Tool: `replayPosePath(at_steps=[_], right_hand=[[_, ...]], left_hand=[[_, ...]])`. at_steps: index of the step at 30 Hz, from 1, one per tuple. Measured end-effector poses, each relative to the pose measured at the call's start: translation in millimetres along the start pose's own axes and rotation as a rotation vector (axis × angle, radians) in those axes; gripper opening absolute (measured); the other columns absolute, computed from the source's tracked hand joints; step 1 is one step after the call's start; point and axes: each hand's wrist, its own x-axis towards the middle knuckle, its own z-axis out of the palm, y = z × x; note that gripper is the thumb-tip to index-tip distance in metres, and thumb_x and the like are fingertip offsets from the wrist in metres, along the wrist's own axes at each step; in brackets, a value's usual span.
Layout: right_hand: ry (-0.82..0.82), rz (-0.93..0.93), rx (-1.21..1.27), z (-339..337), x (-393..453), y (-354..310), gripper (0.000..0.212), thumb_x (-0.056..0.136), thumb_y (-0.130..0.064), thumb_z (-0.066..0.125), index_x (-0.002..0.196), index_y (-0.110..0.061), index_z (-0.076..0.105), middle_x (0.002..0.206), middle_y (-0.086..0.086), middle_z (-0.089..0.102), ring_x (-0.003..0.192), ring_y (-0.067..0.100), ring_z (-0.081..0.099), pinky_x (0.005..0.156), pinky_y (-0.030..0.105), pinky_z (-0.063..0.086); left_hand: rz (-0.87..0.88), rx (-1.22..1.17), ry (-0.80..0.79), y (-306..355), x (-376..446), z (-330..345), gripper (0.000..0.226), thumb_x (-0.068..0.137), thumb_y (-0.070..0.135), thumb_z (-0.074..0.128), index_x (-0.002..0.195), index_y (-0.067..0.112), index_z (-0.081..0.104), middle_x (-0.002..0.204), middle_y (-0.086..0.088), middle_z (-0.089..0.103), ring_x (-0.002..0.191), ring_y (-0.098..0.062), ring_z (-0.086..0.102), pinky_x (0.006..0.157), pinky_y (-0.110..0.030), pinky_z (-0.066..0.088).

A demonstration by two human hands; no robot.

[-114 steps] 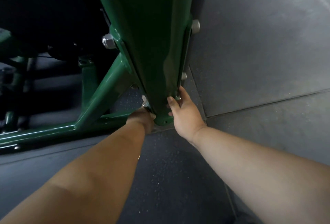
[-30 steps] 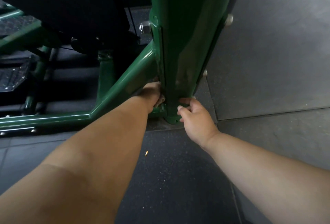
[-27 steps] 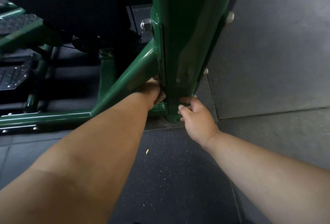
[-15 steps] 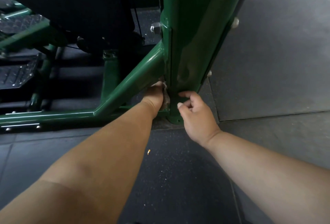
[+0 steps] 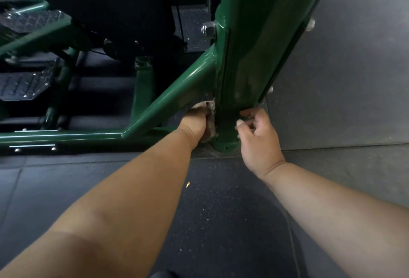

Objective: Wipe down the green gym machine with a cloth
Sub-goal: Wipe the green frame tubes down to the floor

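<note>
The green gym machine's thick upright post [image 5: 254,40] comes down to a round foot on the floor, with a diagonal green brace [image 5: 168,105] joining it from the left. My left hand [image 5: 197,122] grips a small, dirty, pale cloth [image 5: 211,118] and presses it against the left side of the post's base. Most of the cloth is hidden between hand and post. My right hand [image 5: 256,136] is at the right side of the base, fingers curled, fingertips touching the post just above the foot; it holds nothing that I can see.
A horizontal green floor rail [image 5: 62,137] runs left from the brace. Black tread-plate footrests [image 5: 22,85] and a dark seat or pad [image 5: 106,7] sit behind it. Dark speckled rubber flooring lies under my arms, with grey floor tiles [image 5: 343,78] to the right. A tiny orange scrap [image 5: 188,185] lies on the floor.
My left hand has shifted slightly up the left side of the base, and the cloth now shows beside the post. My right hand's fingers have curled and drawn back a little.
</note>
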Motion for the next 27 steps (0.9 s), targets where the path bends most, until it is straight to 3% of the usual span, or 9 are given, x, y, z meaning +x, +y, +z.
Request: replayPosePath(at_steps=[4,6,8,10,13,20,23,25,27], right_hand=[[-0.010,-0.003,-0.014,-1,0,2,0.014,0.102,-0.025,0.060,0.114,-0.029,0.057,0.084,0.001,0.064,0.078,0.011,0.063,0.072,0.031,0.049],[-0.009,-0.001,-0.015,-1,0,2,0.014,0.102,-0.025,0.061,0.114,-0.030,0.056,0.084,0.001,0.065,0.077,0.011,0.062,0.073,0.033,0.049],[-0.006,-0.001,-0.012,0,1,2,0.014,0.102,-0.025,0.061,0.113,-0.030,0.056,0.084,0.001,0.065,0.078,0.010,0.063,0.074,0.034,0.050],[0.005,0.005,-0.004,1,3,0,0.012,0.101,-0.025,0.062,0.111,-0.028,0.056,0.085,0.002,0.067,0.077,0.010,0.064,0.074,0.036,0.052],[0.013,0.002,-0.005,5,4,0,0.010,0.100,-0.025,0.062,0.109,-0.027,0.057,0.086,0.001,0.068,0.078,0.010,0.064,0.075,0.036,0.053],[-0.039,-0.015,-0.056,10,3,5,0.011,0.101,-0.028,0.059,0.112,-0.031,0.060,0.091,-0.011,0.069,0.087,0.008,0.064,0.080,0.035,0.051],[-0.047,-0.025,-0.072,8,6,9,0.015,0.101,-0.024,0.054,0.112,-0.033,0.059,0.094,-0.011,0.068,0.089,0.012,0.063,0.080,0.038,0.050],[-0.039,-0.031,-0.067,7,6,11,0.020,0.100,-0.017,0.049,0.110,-0.032,0.059,0.089,-0.009,0.066,0.083,0.013,0.061,0.075,0.038,0.048],[-0.031,-0.026,-0.063,8,6,10,0.023,0.098,-0.012,0.047,0.108,-0.029,0.059,0.087,-0.009,0.064,0.080,0.010,0.059,0.072,0.035,0.043]], left_hand=[[0.043,0.205,0.032,2,1,7,0.036,0.112,0.013,0.036,0.093,0.018,0.066,0.075,-0.006,0.062,0.048,-0.013,0.061,0.040,-0.014,0.042],[0.078,0.268,-0.002,2,8,9,0.038,0.111,0.017,0.036,0.097,0.019,0.071,0.083,-0.006,0.068,0.060,-0.019,0.062,0.053,-0.019,0.050],[0.102,0.276,-0.011,2,11,6,0.038,0.109,0.016,0.038,0.101,0.020,0.075,0.092,-0.006,0.075,0.077,-0.024,0.068,0.080,-0.031,0.058],[0.114,0.255,0.003,5,7,3,0.038,0.109,0.015,0.038,0.105,0.021,0.076,0.087,-0.003,0.076,0.073,-0.022,0.067,0.080,-0.033,0.055],[0.097,0.024,0.024,0,-1,-2,0.030,0.107,0.012,0.044,0.114,0.015,0.074,0.085,-0.008,0.072,0.072,-0.026,0.065,0.068,-0.030,0.054],[-0.018,-0.504,-0.132,6,-17,2,0.038,0.102,0.010,0.045,0.131,0.001,0.068,0.125,-0.023,0.073,0.109,-0.037,0.072,0.086,-0.043,0.062],[-0.080,-0.559,-0.176,5,-26,-7,0.039,0.102,0.009,0.039,0.117,-0.002,0.074,0.121,-0.023,0.074,0.098,-0.033,0.075,0.077,-0.040,0.063],[-0.101,-0.628,-0.214,3,-29,-15,0.042,0.096,0.003,0.038,0.092,-0.003,0.080,0.101,-0.020,0.077,0.087,-0.030,0.076,0.088,-0.043,0.061],[-0.127,-0.718,-0.206,5,-34,-19,0.033,0.082,-0.001,0.044,0.090,-0.005,0.075,0.098,-0.018,0.072,0.093,-0.030,0.070,0.116,-0.046,0.047]])
